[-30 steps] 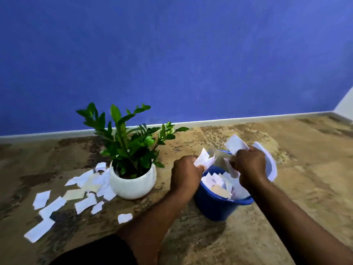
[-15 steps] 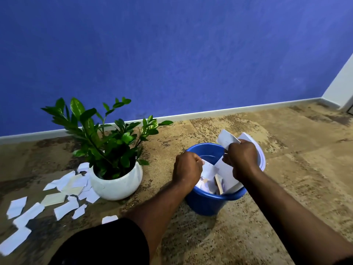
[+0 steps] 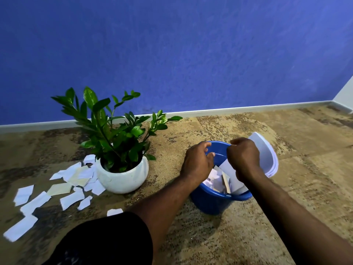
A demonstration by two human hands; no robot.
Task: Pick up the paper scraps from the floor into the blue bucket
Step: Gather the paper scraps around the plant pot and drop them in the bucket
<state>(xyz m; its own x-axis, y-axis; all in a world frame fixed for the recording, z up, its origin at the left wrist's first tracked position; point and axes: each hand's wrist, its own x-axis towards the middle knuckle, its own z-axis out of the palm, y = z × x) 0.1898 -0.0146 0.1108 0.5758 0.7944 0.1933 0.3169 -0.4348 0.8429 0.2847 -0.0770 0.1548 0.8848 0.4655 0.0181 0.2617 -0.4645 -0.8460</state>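
Observation:
The blue bucket (image 3: 210, 204) stands on the floor right of centre, with several white paper scraps (image 3: 214, 179) inside. My left hand (image 3: 196, 163) hovers over its left rim, fingers loosely spread and holding nothing. My right hand (image 3: 245, 159) is curled over the bucket's right side and grips white paper sheets (image 3: 264, 155) that bulge out behind it, with one strip (image 3: 228, 169) reaching down into the bucket. Several more paper scraps (image 3: 71, 200) lie on the floor at the left.
A white round pot with a green plant (image 3: 122, 178) stands between the floor scraps and the bucket; some scraps lie against its base. One lone scrap (image 3: 114, 212) lies by my black-clad knee (image 3: 107, 240). A blue wall with a white skirting board (image 3: 248, 109) runs behind.
My left hand has let go of its scraps into the bucket and its fingers have spread. My right hand has lowered its paper further into the bucket.

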